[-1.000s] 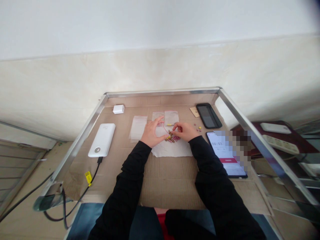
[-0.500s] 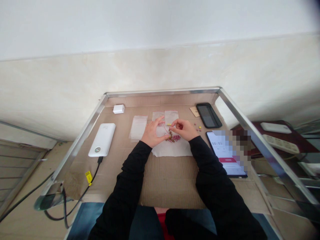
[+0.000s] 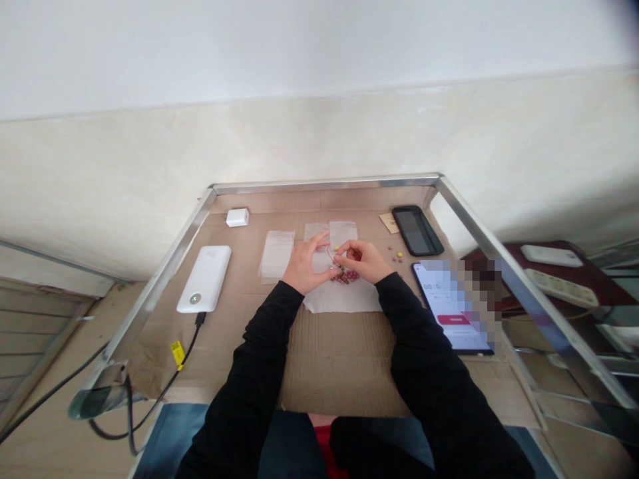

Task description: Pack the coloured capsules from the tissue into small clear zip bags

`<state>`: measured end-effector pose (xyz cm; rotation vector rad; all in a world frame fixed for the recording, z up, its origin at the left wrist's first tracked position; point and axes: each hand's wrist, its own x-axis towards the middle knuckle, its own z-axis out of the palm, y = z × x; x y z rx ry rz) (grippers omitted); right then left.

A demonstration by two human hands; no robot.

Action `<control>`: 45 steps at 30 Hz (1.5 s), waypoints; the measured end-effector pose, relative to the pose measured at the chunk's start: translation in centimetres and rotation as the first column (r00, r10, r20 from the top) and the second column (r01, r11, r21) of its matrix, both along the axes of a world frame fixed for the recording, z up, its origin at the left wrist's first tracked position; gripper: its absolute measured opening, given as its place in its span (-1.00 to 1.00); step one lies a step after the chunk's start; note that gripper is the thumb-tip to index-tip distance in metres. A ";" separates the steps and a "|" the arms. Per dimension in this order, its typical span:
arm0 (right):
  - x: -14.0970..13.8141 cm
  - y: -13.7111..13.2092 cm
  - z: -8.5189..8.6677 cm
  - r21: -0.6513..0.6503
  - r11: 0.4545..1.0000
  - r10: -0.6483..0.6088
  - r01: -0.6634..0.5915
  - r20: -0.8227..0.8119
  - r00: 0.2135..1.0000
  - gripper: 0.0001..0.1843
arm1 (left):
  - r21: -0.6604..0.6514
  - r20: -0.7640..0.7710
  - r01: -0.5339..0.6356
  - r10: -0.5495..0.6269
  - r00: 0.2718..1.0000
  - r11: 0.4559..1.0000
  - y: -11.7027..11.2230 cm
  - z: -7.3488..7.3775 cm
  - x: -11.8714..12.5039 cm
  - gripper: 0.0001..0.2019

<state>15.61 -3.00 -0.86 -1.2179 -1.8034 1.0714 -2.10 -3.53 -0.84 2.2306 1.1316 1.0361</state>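
Head view: the left hand (image 3: 302, 265), thumb and fingers spread wide, holds a red-edged bag (image 3: 329, 253) beside small pink and brown pieces (image 3: 351, 274) on white paper (image 3: 344, 299). The right hand (image 3: 365, 261) pinches narrowly near its mouth, contents indistinct. Beyond lie flat bags (image 3: 343, 230), one with a yellow piece (image 3: 336, 248) at its lower edge.

Centre: whatever right hand (image 3: 368, 261) grips, too small to tell; pill-like pieces (image 3: 350, 275) partly hidden by it | right: phone (image 3: 442, 299) screen part-pixelated | lower left: black cable (image 3: 56, 390) cut by edge | bottom: black sleeves (image 3: 259, 352) cut off
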 end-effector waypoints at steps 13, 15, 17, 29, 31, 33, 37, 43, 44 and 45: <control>-0.3 -0.5 0.4 -0.061 0.993 0.102 -0.104 -0.038 0.994 -0.65 | 0.014 0.025 -0.021 0.021 0.999 1.000 0.0 0.1 0.0 -0.29; -0.4 -0.6 0.4 -0.070 0.989 0.127 -0.130 -0.044 0.991 -0.66 | 0.011 0.042 -0.024 0.024 0.999 1.000 0.0 0.1 0.0 -0.30; -0.4 -0.6 0.5 -0.066 0.990 0.120 -0.124 -0.065 0.991 -0.67 | -0.011 0.064 -0.030 0.030 0.997 1.000 -0.1 0.3 0.0 -0.30; -0.2 -0.1 0.7 0.008 0.995 -0.089 0.096 -0.295 0.951 -0.67 | -0.483 0.500 -0.001 0.277 0.820 0.876 1.1 0.2 -0.4 -0.69; -0.2 0.0 0.6 0.000 0.994 -0.102 0.107 -0.302 0.948 -0.67 | -0.515 0.498 0.003 0.296 0.815 0.857 1.2 0.1 -0.4 -0.74; -0.2 0.0 0.5 -0.002 0.995 -0.098 0.103 -0.309 0.946 -0.68 | -0.530 0.499 0.014 0.298 0.814 0.848 1.1 0.2 -0.4 -0.76; -0.2 0.1 0.4 0.007 0.997 -0.076 0.083 -0.327 0.942 -0.70 | -0.540 0.511 0.035 0.294 0.808 0.841 1.0 0.3 -0.4 -0.76; -0.4 -0.1 0.2 0.060 0.991 -0.100 0.121 -0.278 0.955 -0.72 | -0.515 0.529 0.045 0.277 0.802 0.856 1.0 0.1 -0.5 -0.76; -0.4 -0.1 0.2 0.069 0.989 -0.106 0.128 -0.265 0.959 -0.73 | -0.509 0.528 0.039 0.276 0.803 0.860 1.0 0.1 -0.5 -0.76; -0.4 -0.2 0.2 0.075 0.988 -0.112 0.135 -0.254 0.961 -0.74 | -0.504 0.525 0.033 0.276 0.805 0.863 1.0 0.1 -0.5 -0.76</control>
